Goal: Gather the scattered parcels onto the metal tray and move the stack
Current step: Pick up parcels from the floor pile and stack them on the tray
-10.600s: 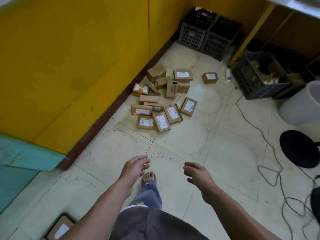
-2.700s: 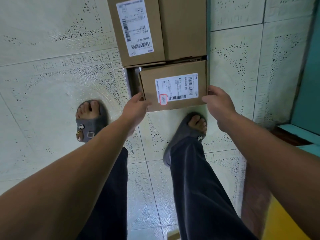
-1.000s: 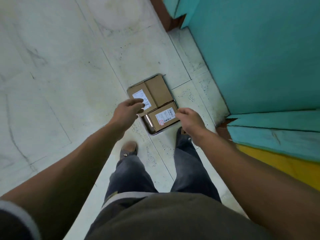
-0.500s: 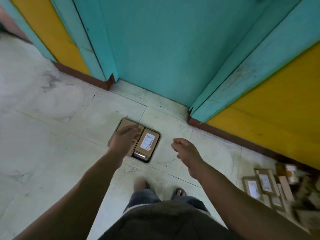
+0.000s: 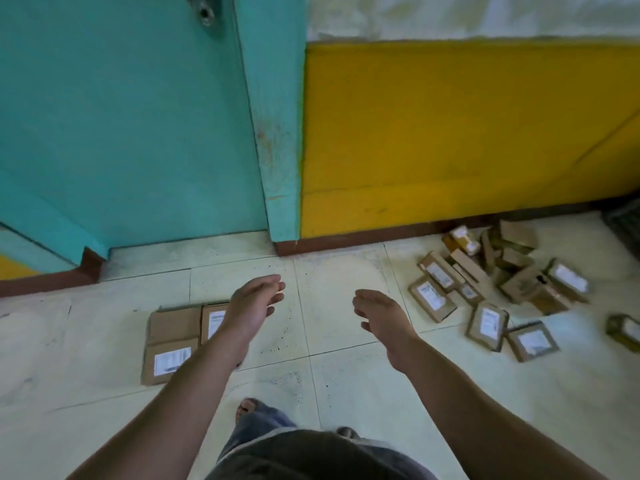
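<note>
both grips hang in the air above the floor [image 5: 346,375], empty, palms turned inward toward each other. the left grip [image 5: 254,313] is released, fingers straight and held together, reaching out over a pale tile. the right grip [image 5: 381,323] is released too, fingers loosely bent, nothing in it, level with the left one and a little apart from it.

just to the left of the left grip, and partly behind its wrist and forearm, the gathered parcels [image 5: 171,341] lie flat on the floor in a tight block: a plain brown one at the far side, a labelled one beside it half hidden by the wrist, and a labelled one on the near side. whether the metal tray is under them cannot be told.

to the right of the right grip and somewhat farther out, the scattered parcels [image 5: 517,285] lie in a loose heap against the brown skirting [image 5: 346,242] of the yellow wall [image 5: 450,133], some flat with labels up, some tipped on edge. one lone parcel [image 5: 625,329] sits beyond the heap at the right edge, and a dark crate [image 5: 623,220] shows past it.

ahead of the left grip stands a teal door [image 5: 121,116] in its teal frame [image 5: 273,133].
</note>
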Action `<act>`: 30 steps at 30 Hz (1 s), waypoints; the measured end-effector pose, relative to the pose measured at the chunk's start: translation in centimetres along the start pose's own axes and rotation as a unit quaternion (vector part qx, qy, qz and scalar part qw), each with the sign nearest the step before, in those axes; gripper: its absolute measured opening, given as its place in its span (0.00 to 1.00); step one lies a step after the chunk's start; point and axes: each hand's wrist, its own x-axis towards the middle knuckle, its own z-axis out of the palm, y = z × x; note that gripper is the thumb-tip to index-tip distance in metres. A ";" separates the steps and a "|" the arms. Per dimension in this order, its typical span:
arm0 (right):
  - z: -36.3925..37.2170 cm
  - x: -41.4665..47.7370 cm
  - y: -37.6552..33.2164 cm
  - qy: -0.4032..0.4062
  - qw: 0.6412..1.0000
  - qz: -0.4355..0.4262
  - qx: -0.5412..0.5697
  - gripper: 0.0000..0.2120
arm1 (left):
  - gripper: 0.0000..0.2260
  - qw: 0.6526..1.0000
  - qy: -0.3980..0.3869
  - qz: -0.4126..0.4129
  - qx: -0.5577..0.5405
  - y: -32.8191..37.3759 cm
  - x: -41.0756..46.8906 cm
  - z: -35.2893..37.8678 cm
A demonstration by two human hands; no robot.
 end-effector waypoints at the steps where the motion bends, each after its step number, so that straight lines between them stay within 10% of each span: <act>1: -2.2 -0.7 1.3 0.009 1.000 0.012 0.019 0.15 | 0.10 1.000 -0.016 0.005 0.011 0.0 -1.0 2.2; 30: -31.7 3.9 13.4 0.239 0.925 0.146 0.255 0.17 | 0.09 0.907 -0.325 -0.031 0.267 2.8 4.0 42.4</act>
